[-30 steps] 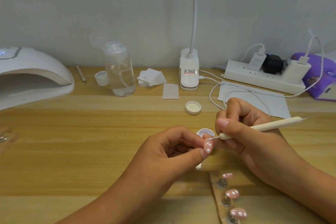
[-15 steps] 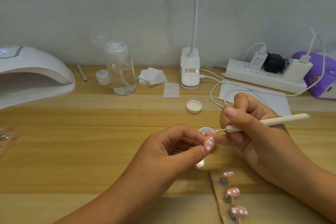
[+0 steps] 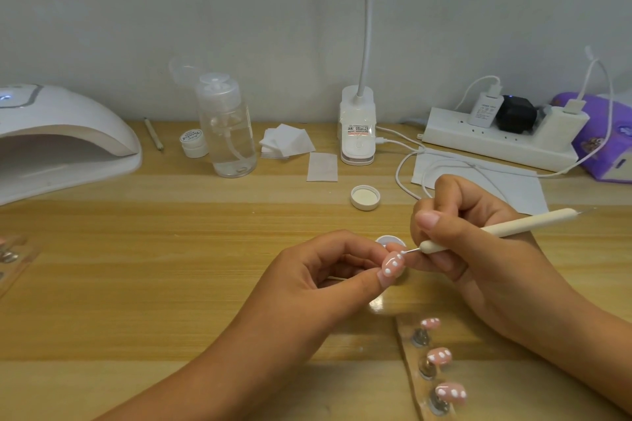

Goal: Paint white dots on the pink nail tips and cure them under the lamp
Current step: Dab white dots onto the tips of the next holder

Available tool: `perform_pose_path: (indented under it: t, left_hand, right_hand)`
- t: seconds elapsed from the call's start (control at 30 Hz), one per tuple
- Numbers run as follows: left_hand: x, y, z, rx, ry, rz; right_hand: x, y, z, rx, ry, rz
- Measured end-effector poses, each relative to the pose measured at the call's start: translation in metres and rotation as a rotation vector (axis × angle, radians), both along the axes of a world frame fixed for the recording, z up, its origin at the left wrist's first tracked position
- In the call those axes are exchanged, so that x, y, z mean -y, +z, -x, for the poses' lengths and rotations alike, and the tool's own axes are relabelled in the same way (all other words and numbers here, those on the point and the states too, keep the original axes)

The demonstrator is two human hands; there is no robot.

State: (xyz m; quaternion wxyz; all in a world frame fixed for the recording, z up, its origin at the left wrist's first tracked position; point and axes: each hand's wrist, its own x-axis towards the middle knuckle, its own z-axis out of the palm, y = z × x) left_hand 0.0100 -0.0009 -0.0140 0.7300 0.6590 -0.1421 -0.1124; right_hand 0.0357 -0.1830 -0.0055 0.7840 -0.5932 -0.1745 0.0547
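White dots [image 3: 388, 271] marked the pink nail tip [image 3: 393, 267] your left hand [image 3: 325, 270] pinched; your right hand [image 3: 485, 249] gripped the dotting tool [image 3: 533, 223], mid-dotting. Next probably called for one light touch.

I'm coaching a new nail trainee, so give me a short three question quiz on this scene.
1. True or false: the left hand holds the slim cream dotting pen.
2. How many dotted pink nail tips stand on the clear holder strip?
3. Where is the white domed curing lamp? A) far left B) far right C) centre
Key: 1 false, the right hand does, the left pinches a pink nail tip; 2 three; 3 A.
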Motion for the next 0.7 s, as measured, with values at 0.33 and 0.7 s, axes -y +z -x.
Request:
perform_pose_path:
  t: [0.33, 0.7]
  left_hand:
    - [-0.0008, 0.0006, 0.0006, 0.0, -0.007, -0.016]
    - [-0.0006, 0.0015, 0.0012, -0.01, 0.004, -0.022]
  right_hand:
    - [0.0003, -0.0008, 0.0005, 0.019, 0.012, 0.002]
    - [0.0005, -0.0014, 0.0, 0.033, 0.028, 0.004]
